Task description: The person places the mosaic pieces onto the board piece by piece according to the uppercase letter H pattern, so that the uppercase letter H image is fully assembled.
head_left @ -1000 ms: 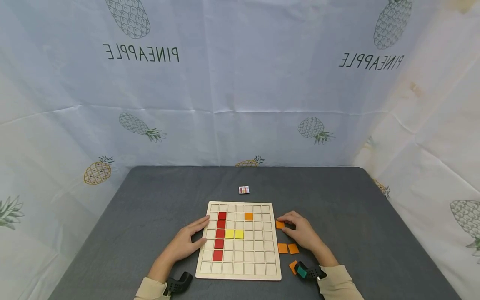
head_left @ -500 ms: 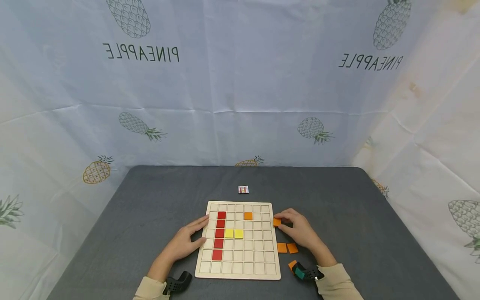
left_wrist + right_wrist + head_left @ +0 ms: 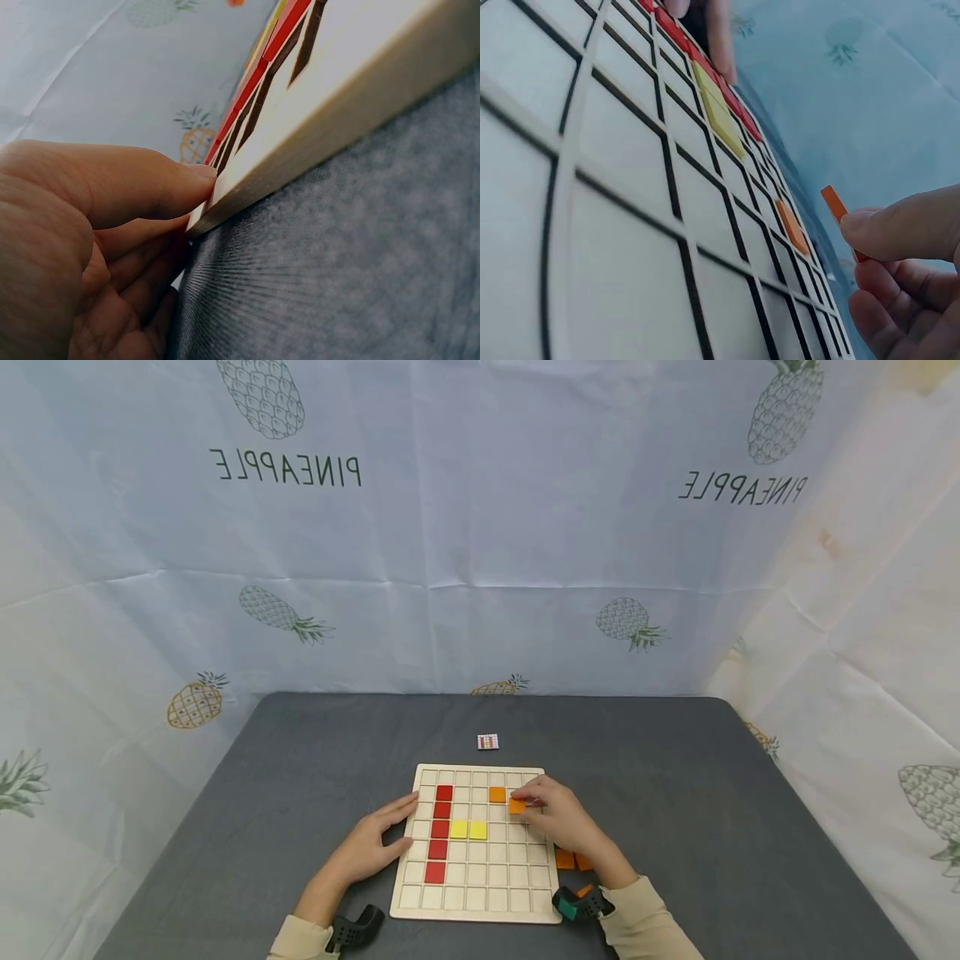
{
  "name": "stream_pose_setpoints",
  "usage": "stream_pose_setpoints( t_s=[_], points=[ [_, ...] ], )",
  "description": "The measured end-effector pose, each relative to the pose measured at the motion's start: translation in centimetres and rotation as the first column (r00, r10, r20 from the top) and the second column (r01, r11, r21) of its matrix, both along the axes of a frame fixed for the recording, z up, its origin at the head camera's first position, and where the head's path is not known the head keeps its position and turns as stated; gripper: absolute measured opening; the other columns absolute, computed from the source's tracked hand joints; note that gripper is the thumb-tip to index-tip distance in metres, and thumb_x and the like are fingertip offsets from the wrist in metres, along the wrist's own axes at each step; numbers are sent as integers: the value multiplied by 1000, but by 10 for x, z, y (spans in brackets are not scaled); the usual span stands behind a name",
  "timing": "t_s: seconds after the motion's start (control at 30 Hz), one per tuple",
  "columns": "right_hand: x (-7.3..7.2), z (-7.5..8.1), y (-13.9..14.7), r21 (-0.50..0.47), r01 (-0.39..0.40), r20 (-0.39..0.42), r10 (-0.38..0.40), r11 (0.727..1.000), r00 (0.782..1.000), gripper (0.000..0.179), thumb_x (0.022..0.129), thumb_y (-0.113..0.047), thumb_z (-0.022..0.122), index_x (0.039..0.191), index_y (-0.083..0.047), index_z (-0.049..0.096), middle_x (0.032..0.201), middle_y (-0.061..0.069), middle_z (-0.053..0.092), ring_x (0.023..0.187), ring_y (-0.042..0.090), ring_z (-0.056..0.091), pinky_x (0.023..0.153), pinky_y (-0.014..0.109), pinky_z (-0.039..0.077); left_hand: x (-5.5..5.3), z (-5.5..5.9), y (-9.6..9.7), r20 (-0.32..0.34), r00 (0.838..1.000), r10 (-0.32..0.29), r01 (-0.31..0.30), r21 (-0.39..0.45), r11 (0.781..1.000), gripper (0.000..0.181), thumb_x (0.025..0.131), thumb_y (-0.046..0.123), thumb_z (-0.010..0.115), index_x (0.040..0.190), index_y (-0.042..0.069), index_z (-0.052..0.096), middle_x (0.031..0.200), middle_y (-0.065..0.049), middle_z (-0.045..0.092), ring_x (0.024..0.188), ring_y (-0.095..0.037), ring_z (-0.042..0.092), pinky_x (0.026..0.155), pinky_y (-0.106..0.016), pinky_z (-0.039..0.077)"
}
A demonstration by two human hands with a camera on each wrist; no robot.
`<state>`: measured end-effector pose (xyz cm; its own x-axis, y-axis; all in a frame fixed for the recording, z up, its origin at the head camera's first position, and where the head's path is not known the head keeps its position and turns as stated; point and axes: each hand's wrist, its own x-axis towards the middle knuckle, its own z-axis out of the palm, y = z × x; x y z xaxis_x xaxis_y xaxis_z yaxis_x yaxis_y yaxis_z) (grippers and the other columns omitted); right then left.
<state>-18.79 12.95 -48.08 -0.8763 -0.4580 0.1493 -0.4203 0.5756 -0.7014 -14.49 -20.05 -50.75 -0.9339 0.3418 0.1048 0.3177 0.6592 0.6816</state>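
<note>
A wooden grid board (image 3: pixel 476 900) lies on the table before me. My left hand (image 3: pixel 367 846) rests at its left edge, the thumb (image 3: pixel 180 187) touching the rim in the left wrist view. Thumb and fingers of my right hand (image 3: pixel 564 820) pinch an orange square tile (image 3: pixel 832 201) over the upper right cells. Left of it, another orange tile (image 3: pixel 497 794) sits in a cell of the second row. Several red tiles (image 3: pixel 440 829) form a column near the board's left side. Two yellow tiles (image 3: pixel 468 830) adjoin that column's middle.
Several loose orange tiles (image 3: pixel 565 859) lie right of the board, partly hidden by my right forearm. Behind the board is a small patterned card (image 3: pixel 487 742). The dark table (image 3: pixel 337 735) meets a pineapple-print curtain (image 3: pixel 480 527) at the back.
My right hand has carried the orange tile from the table beside the board leftward, over the board's upper right part. The left hand has stayed at the board's left edge.
</note>
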Motion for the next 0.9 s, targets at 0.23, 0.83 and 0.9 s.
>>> stream_pose_setpoints(
  t_s=[0.23, 0.83, 0.9],
  points=[
    [-6, -5, -18, 37, -32, -1, 33, 999, 999, 25, 87, -8, 65, 111, -10, 71, 103, -3, 59, 89, 12, 56, 76, 25, 49, 0, 0, 1, -3, 1000, -9, 9, 10, 1000, 58, 90, 28, 64, 140, 4, 47, 149, -5, 42, 136, -31, 39, 102, -53, 39],
    [-4, -8, -33, 150, -60, -57, 69, 987, 996, 30, 85, -2, 64, 114, -6, 68, 105, 5, 57, 81, 11, 48, 69, 23, 44, -1, -1, 0, 2, 1000, 1, -1, 10, 1000, 58, 89, 27, 64, 140, 5, 47, 149, -3, 42, 136, -30, 39, 103, -52, 38],
    [-3, -6, -32, 159, -61, -68, 73, 985, 995, 30, 85, -4, 65, 115, -6, 68, 106, 4, 58, 82, 11, 49, 70, 24, 44, -1, -2, 0, 1, 1000, 4, -4, 10, 1000, 58, 89, 26, 64, 140, 5, 48, 148, -3, 42, 136, -29, 39, 103, -52, 38]
  ],
)
